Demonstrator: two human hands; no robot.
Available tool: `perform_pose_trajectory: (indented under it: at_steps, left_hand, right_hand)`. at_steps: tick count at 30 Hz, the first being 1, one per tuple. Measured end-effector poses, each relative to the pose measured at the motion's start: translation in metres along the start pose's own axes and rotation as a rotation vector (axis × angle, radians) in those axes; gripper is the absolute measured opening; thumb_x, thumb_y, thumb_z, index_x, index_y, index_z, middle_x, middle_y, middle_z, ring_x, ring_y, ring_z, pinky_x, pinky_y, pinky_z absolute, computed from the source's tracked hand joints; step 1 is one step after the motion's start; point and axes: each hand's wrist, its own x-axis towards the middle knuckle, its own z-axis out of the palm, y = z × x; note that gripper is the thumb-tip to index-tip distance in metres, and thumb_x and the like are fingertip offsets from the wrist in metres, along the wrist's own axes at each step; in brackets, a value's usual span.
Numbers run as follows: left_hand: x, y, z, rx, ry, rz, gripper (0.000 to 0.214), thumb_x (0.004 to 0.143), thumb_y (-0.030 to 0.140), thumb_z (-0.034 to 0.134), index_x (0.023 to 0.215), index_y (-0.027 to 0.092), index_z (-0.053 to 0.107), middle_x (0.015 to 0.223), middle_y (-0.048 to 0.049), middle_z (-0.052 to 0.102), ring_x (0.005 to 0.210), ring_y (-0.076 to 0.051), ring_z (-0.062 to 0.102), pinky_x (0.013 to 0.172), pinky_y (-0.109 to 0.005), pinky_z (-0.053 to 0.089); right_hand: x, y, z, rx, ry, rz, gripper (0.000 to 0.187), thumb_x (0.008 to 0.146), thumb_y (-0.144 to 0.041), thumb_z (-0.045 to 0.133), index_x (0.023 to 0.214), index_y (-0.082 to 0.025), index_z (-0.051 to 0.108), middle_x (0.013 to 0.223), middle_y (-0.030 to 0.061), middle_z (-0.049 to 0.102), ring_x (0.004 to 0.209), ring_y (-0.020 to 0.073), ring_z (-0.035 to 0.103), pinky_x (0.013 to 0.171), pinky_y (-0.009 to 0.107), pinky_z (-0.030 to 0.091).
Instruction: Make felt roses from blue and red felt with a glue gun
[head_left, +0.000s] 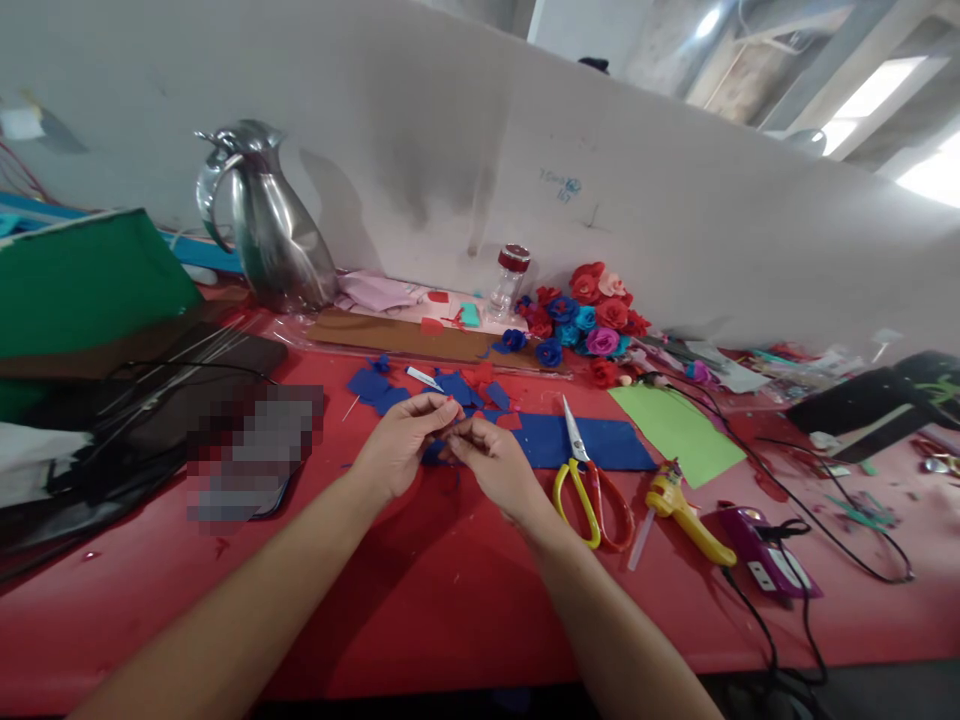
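My left hand (pixel 401 440) and my right hand (pixel 491 460) meet over the red table (pixel 420 590), fingers pinched together around a small blue foam piece (pixel 437 450) with a bit of red at the left fingertips. Blue foam scraps (pixel 375 388) lie just beyond the hands. A blue foam sheet (pixel 592 442) stretches to the right, with yellow-and-red scissors (pixel 589 480) lying on it. A yellow glue gun (pixel 682 508) rests further right.
A steel jug (pixel 266 225) stands at the back left beside green material (pixel 82 275). A heap of foam roses (pixel 589 315) and a small jar (pixel 508 280) sit by the wall. A green sheet (pixel 679 430), a purple device (pixel 765 550) and black cables (pixel 810 510) lie right.
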Motion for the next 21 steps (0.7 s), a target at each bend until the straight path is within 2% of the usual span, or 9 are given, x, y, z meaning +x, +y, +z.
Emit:
perform_pose_trajectory:
  at_steps: [6,17,21]
  left_hand:
    - [-0.0004,0.0014,0.0,-0.006,0.008,-0.01,0.033,0.051,0.035,0.084,0.058,0.016,0.058,0.057,0.0032,0.051,0.05,-0.009,0.044,0.042,-0.022,0.036]
    - [-0.0011,0.0025,0.0014,-0.028,-0.025,-0.021,0.034,0.05,0.037,0.086,0.066,0.015,0.067,0.063,-0.0003,0.059,0.054,-0.01,0.048,0.045,-0.022,0.036]
    - [-0.0012,0.0028,0.0008,-0.007,-0.015,-0.018,0.034,0.047,0.037,0.087,0.061,0.015,0.065,0.061,-0.0001,0.059,0.054,-0.01,0.048,0.046,-0.022,0.036]
  right_hand:
    - [0.0003,0.0006,0.0007,0.003,-0.002,0.007,0.007,0.078,-0.024,0.056,0.079,-0.02,0.061,0.073,-0.0003,0.067,0.07,0.0133,0.063,0.073,0.028,0.051]
    - [-0.001,-0.003,-0.0002,-0.003,0.02,-0.014,0.007,0.079,-0.026,0.056,0.077,-0.021,0.061,0.073,-0.0006,0.067,0.07,0.0143,0.063,0.074,0.029,0.051]
    - [-0.0014,-0.0028,0.0004,0.005,0.031,-0.014,0.007,0.079,-0.027,0.057,0.078,-0.021,0.061,0.072,-0.0006,0.067,0.069,0.0143,0.063,0.073,0.029,0.051]
